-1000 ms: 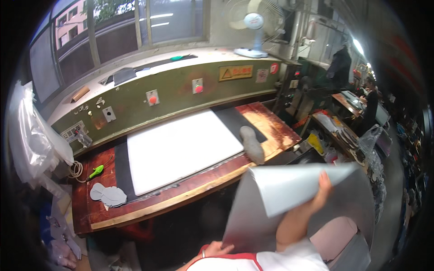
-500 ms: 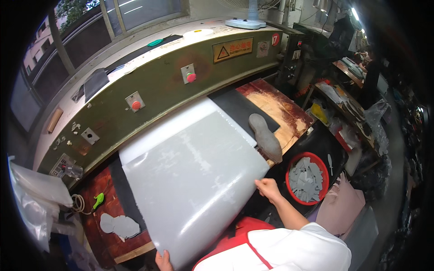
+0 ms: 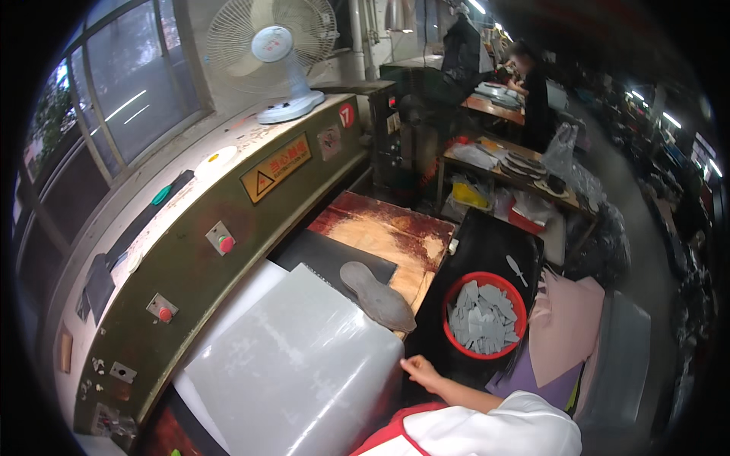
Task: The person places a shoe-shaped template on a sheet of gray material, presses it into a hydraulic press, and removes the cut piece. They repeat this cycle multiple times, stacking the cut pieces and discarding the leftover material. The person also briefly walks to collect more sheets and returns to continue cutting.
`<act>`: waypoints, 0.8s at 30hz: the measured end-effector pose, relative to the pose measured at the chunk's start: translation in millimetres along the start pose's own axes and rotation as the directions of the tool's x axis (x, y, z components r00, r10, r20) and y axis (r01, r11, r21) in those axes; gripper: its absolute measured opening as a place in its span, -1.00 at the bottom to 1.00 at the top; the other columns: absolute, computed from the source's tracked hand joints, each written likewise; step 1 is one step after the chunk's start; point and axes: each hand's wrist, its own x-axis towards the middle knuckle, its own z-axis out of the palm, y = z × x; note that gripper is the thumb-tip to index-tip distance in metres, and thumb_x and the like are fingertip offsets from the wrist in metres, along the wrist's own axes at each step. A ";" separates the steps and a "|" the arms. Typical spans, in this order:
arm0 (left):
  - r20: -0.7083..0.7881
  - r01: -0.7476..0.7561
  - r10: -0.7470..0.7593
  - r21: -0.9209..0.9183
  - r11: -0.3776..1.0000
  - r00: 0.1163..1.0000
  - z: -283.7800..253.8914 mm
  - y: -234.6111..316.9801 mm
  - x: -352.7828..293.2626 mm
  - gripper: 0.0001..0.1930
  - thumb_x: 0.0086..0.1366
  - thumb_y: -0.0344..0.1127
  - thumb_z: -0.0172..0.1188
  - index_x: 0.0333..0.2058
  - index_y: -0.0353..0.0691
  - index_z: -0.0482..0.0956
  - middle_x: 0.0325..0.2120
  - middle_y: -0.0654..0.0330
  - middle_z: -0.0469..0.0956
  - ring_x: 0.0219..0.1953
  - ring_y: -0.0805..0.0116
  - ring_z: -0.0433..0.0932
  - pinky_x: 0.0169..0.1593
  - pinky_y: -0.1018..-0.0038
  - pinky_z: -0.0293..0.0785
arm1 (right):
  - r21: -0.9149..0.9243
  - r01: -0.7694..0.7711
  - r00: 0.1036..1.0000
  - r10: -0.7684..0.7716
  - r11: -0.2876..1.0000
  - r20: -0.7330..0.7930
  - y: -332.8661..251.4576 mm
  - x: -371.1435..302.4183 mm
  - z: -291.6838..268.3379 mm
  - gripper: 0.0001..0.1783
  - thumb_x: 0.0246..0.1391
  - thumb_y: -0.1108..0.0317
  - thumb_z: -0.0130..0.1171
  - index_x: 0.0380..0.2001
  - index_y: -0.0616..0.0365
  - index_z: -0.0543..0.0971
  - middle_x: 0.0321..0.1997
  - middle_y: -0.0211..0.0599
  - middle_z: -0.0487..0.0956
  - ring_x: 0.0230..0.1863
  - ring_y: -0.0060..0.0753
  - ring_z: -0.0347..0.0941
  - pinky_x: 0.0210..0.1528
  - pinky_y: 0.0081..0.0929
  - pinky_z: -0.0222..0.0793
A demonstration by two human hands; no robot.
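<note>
A large glossy grey sheet (image 3: pixel 293 365) lies over a white sheet (image 3: pixel 262 281) on the bench, its near edge bending down toward me. My right hand (image 3: pixel 423 373) is closed at the sheet's right edge, fingertips pinched on it. My left hand is out of the picture. Just beyond the sheet's right corner lies a dark grey sole-shaped piece (image 3: pixel 376 295), partly on a black mat (image 3: pixel 334 254) and partly on a worn wooden board (image 3: pixel 395 235).
Right of my hand, a red basin (image 3: pixel 449 334) holds grey scraps, with a knife-shaped tool (image 3: pixel 517 270) nearby. Pink sheets (image 3: pixel 566 327) lie farther right. A green machine beam (image 3: pixel 190 281) with red buttons spans the back; a fan (image 3: pixel 274 45) stands on it. Another person (image 3: pixel 536 99) works far off.
The view has swung to the right, so the left hand and the grey cut pieces at left have left the picture. My right hand stays at the grey sheet's edge.
</note>
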 end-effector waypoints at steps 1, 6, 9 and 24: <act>0.021 0.046 -0.047 0.030 0.998 0.999 -1.5 -4.3 8.7 -0.43 0.30 -0.07 0.12 0.10 -0.46 0.36 -0.01 -0.06 0.45 -0.03 0.12 0.41 0.03 0.15 0.34 | 0.059 0.062 0.989 -0.054 0.996 -0.136 2.9 5.9 1.6 -0.40 0.13 -0.18 0.10 -0.11 0.19 0.51 -0.11 -0.33 0.48 -0.05 -0.41 0.36 -0.05 -0.28 0.39; 0.005 0.128 -0.128 -0.006 0.992 0.992 2.4 -10.1 44.8 -0.48 0.32 -0.12 0.09 0.10 -0.42 0.37 -0.03 0.01 0.47 -0.07 0.19 0.44 0.02 0.24 0.37 | -0.060 0.089 0.992 -0.084 0.994 0.094 -9.2 20.8 -12.7 -0.52 0.26 -0.02 0.00 -0.27 0.25 0.58 -0.25 -0.40 0.59 -0.27 -0.50 0.39 -0.24 -0.43 0.34; 0.000 0.128 -0.129 -0.099 0.987 0.992 5.6 -1.9 70.7 -0.51 0.33 -0.14 0.08 0.10 -0.39 0.37 -0.05 0.04 0.49 -0.09 0.24 0.46 0.01 0.30 0.39 | -0.399 0.269 0.934 -0.338 0.877 -0.115 -42.1 -8.2 -22.6 -0.50 0.14 0.04 0.15 -0.64 0.29 0.51 -0.71 -0.19 0.45 -0.63 -0.51 0.29 -0.52 -0.37 0.25; -0.325 -0.429 0.416 0.037 0.903 0.849 31.2 38.3 141.3 -0.73 0.33 -0.29 0.10 -0.06 -0.26 0.53 -0.13 0.10 0.52 -0.19 0.32 0.48 -0.10 0.41 0.42 | -0.253 0.842 0.517 -0.847 0.476 0.127 -235.5 45.3 110.8 -0.63 0.09 0.32 0.18 -0.07 0.29 0.50 -0.07 0.00 0.51 0.02 0.00 0.40 0.07 -0.25 0.30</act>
